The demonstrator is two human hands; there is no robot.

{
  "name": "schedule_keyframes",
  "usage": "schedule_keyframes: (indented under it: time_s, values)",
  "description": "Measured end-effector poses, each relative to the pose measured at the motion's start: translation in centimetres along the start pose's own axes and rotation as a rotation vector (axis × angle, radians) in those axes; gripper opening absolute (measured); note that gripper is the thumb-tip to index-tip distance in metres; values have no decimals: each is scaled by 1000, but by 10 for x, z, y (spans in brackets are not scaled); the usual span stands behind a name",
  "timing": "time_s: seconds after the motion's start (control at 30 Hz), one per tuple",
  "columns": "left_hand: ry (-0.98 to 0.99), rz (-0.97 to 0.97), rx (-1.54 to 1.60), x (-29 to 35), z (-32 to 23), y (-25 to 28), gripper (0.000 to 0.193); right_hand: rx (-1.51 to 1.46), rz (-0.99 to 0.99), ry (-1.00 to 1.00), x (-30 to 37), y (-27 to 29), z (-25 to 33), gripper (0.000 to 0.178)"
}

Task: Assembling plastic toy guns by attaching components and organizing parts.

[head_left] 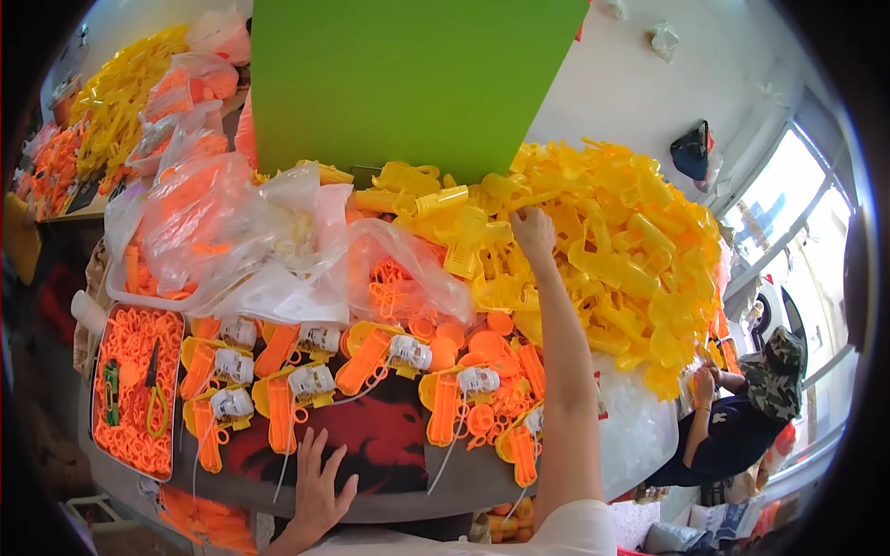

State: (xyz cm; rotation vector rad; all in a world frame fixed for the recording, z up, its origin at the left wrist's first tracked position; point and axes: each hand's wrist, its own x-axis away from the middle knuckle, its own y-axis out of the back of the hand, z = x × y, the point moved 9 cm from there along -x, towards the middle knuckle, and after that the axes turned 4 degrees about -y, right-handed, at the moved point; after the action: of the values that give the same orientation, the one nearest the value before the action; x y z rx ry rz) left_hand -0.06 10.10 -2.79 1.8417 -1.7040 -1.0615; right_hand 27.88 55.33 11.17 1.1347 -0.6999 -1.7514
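Observation:
My right hand (pixel 533 232) reaches far forward to the large heap of yellow plastic parts (pixel 630 250), its fingers curled in among the pieces. What they grip, if anything, is hidden. Near the table's front edge, my left hand (pixel 320 482) is open and holds nothing, fingers spread over the dark mat with a red print (pixel 371 445). Rows of half-assembled toys (pixel 295 394), each with orange and yellow plastic pieces and a white motor-like unit, lie beyond it. Thin pale strips trail from several of them.
A tray of small orange rings (pixel 139 343) at left holds scissors (pixel 156 408) and a green-handled tool (pixel 112 394). Clear bags of orange parts (pixel 199 213) crowd the back left. A tall green panel (pixel 399 83) stands behind. Another person (pixel 732 417) sits at the far right.

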Motion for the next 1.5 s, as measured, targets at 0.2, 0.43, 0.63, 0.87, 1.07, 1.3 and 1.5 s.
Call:
schedule_keyframes:
  time_s: [0.2, 0.43, 0.63, 0.87, 1.07, 1.3, 1.5]
  values:
    - [81, -14, 29, -2, 6, 0, 44, 84, -36, -129, -38, -50, 10, 34]
    - [55, -40, 18, 1, 0, 4, 45, 66, -174, -111, -39, -30, 6, 32]
    - [16, -75, 45, -3, 3, 0, 44, 383, -619, 580, 10, 38, 42, 9]
    - [-87, -161, 28, -5, -2, 7, 46, 648, -748, 783, 81, 144, 49, 7]
    - [-61, -245, 69, 5, 1, 14, 38, -185, -632, 351, 163, 169, 8, 21]
    - [-4, -784, 375, 85, 9, 63, 23, -396, 35, 306, 382, 46, 43, 16]
    - [25, -887, -27, 179, 31, 74, 34, -228, -133, 451, 417, 47, 72, 27]
